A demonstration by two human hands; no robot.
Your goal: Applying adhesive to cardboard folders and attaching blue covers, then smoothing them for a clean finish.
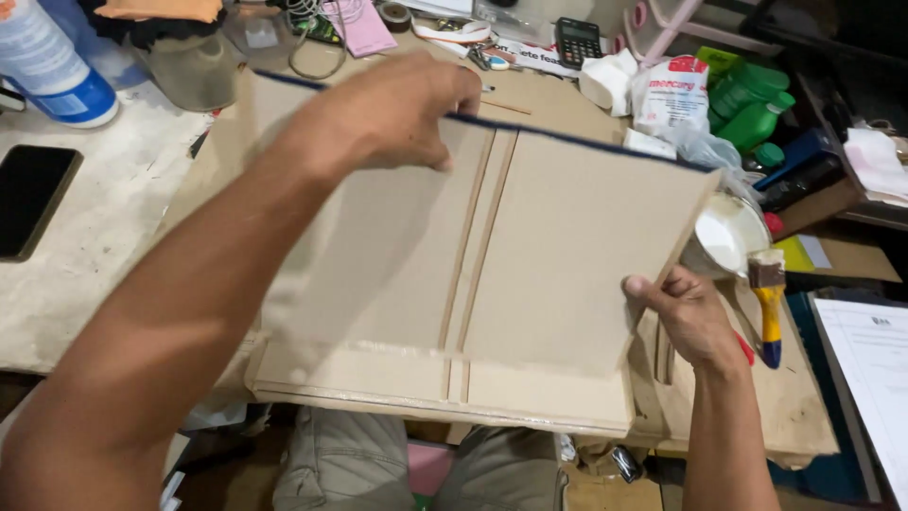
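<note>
A large brown cardboard cover (558,237), made of two boards and a narrow spine strip, is held tilted up above a stack of similar boards (530,397). My left hand (397,109) grips its dark blue top edge. My right hand (686,312) pinches its lower right edge, thumb on the front face. The stack below lies flat on the worktable, its near edge over my lap.
A yellow-handled brush (768,293) rests on a white glue bowl (726,235) at the right. A black phone (30,199) lies at the left. A white-and-blue bottle (47,66), calculator (577,40), green bottles (747,104) and a white bag (672,95) crowd the back.
</note>
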